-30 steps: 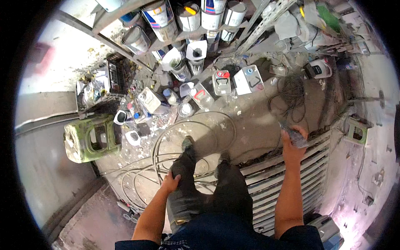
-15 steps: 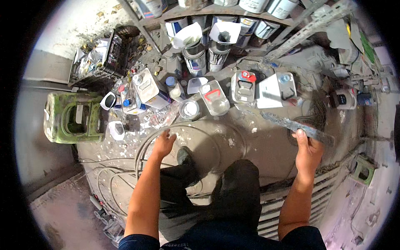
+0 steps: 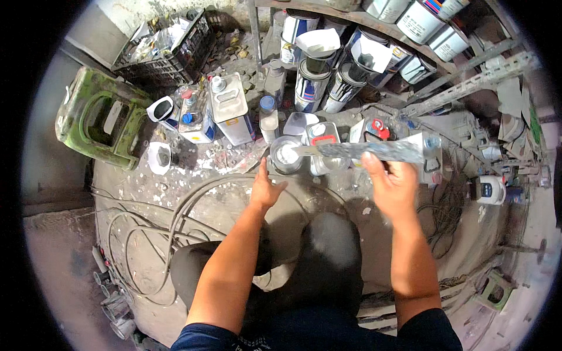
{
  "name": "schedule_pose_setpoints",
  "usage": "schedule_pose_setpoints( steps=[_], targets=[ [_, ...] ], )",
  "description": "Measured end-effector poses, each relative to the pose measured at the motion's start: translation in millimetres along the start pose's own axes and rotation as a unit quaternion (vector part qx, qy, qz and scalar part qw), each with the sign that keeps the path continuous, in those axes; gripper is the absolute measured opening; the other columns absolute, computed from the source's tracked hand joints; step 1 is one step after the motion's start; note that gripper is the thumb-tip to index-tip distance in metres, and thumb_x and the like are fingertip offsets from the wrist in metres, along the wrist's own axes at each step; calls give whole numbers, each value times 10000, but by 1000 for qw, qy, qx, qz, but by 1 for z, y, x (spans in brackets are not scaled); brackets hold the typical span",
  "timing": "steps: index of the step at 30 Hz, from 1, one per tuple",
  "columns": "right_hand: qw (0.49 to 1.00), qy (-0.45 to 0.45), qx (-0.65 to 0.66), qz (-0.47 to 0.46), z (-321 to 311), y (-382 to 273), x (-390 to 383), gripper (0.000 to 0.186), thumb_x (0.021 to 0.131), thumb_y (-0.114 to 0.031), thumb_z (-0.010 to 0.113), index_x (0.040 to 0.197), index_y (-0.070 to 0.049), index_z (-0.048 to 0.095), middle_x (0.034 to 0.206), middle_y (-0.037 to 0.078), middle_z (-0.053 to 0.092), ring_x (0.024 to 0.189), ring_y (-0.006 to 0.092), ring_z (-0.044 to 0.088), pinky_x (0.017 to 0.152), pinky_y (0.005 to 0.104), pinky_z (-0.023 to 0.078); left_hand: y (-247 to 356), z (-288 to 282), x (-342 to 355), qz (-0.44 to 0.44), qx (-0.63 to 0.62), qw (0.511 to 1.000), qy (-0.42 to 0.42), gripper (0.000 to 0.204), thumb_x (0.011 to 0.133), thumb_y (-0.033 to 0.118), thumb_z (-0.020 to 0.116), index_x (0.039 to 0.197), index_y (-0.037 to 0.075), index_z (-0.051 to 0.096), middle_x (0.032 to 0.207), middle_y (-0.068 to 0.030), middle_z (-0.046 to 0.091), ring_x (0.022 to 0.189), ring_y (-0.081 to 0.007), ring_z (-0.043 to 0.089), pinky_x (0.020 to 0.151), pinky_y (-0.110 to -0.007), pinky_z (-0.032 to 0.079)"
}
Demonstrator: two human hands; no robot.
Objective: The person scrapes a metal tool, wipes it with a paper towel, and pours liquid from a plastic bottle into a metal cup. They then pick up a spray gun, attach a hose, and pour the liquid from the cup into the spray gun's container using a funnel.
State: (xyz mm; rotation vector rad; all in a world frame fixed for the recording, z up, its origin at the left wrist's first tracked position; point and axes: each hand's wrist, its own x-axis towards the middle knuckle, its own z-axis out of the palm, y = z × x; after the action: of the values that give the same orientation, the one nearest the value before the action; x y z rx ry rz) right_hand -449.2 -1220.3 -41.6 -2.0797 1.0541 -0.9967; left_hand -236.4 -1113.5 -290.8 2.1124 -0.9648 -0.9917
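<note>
At far left, noted green stool (image 3: pixel 96 126); farther right, saw pale rectangular tin (image 3: pixel 229 108). Found left hand (image 3: pixel 268 190) empty, fingers spread, just beside round container (image 3: pixel 283 169) of white material (image 3: pixel 287 154); could not confirm contact. Observed flat, grey-smeared strip (image 3: pixel 351 150) with tip overlapping container's right side, gripped in fingers of right hand (image 3: pixel 393 181). Farther right, saw white canister (image 3: pixel 490 190).

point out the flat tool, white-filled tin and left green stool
Flat tool (image 3: pixel 350 150): head view, its stained middle.
White-filled tin (image 3: pixel 286 169): head view, its near wall.
Left green stool (image 3: pixel 76 114): head view, body left of its opening.
</note>
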Motion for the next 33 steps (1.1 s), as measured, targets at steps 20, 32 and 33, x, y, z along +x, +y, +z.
schedule_pose_setpoints(
  steps=[20, 32, 33],
  targets=[
    [990, -85, -73, -84, 83, 10, 19, 177, 850, -159, 629, 958, -21, 608, 900, 193, 606, 791, 396, 599, 688, 449, 478, 4, 27, 35, 21, -81, 993, 81, 873, 644, 192, 822, 1368, 72, 350, 1256, -215, 473, 1128, -337, 508, 916, -385, 462],
    [994, -53, -81, -44, 86, 9, 16, 166, 854, -149, 620, 947, -12, 607, 856, 195, 606, 811, 412, 584, 697, 455, 471, 21, 19, 32, 2, -96, 994, 56, 824, 670, 213, 794, 1352, 45, 362, 1299, -221, 456, 1219, -374, 425, 1024, -418, 360],
    [994, -72, -75, -35, 86, 13, 16, 163, 853, -149, 620, 943, -13, 608, 850, 193, 606, 808, 414, 582, 699, 455, 471, 21, 19, 32, 3, -96, 994, 59, 823, 672, 210, 792, 1353, 44, 361, 1299, -221, 457, 1221, -374, 423, 1025, -417, 359]
  ],
)
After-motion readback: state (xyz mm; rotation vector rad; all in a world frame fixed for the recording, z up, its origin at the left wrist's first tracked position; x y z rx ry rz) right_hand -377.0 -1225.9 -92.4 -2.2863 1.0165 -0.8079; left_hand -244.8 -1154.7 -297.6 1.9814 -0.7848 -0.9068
